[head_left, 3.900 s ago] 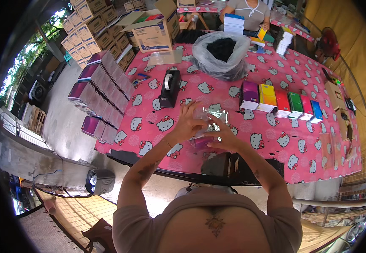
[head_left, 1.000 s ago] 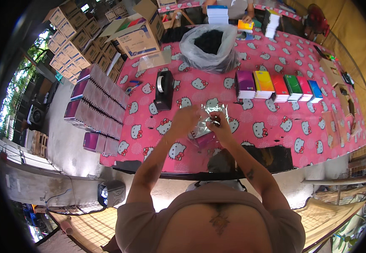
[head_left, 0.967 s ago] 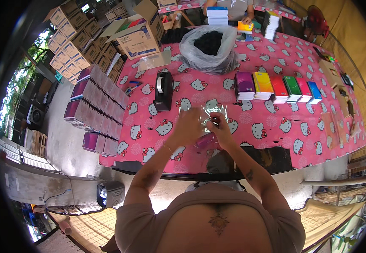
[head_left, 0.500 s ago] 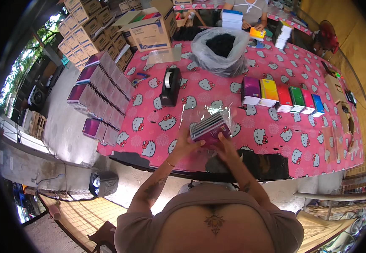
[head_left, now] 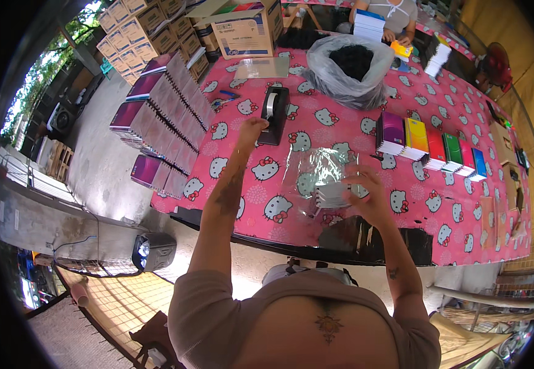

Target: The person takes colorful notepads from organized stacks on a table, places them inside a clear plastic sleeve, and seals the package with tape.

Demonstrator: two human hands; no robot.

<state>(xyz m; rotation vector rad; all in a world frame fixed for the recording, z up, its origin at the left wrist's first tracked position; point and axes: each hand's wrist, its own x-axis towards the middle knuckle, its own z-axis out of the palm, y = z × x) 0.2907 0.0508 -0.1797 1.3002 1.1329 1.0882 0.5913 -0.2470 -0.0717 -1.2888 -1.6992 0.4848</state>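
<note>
At the near end of a black tape dispenser point(head_left: 274, 133), my left hand point(head_left: 254, 130) has its thumb and fingers pinched together on the tape; the strip itself barely shows. A pale tape roll point(head_left: 271, 106) sits in the dispenser. Nearer to me, a small stack of spiral notebooks point(head_left: 329, 197) lies on the table with its pale side showing. Clear plastic wrap point(head_left: 307, 167) spreads out beyond and around it. My right hand point(head_left: 370, 194) is at the stack's right end, fingers apart and curved; whether they touch it is hard to tell.
Tall stacks of purple spiral notebooks point(head_left: 153, 126) stand left. Notebooks in several colours point(head_left: 415, 140) form a row at right. A plastic bag of black material point(head_left: 347, 83) and an open carton point(head_left: 248, 37) are farther back. Across the table point(head_left: 267, 178), a person point(head_left: 396, 18) handles a yellow item.
My left hand has left the notebooks and reached forward to the tape dispenser. The stack's purple cover no longer faces up. My right hand has opened out beside it.
</note>
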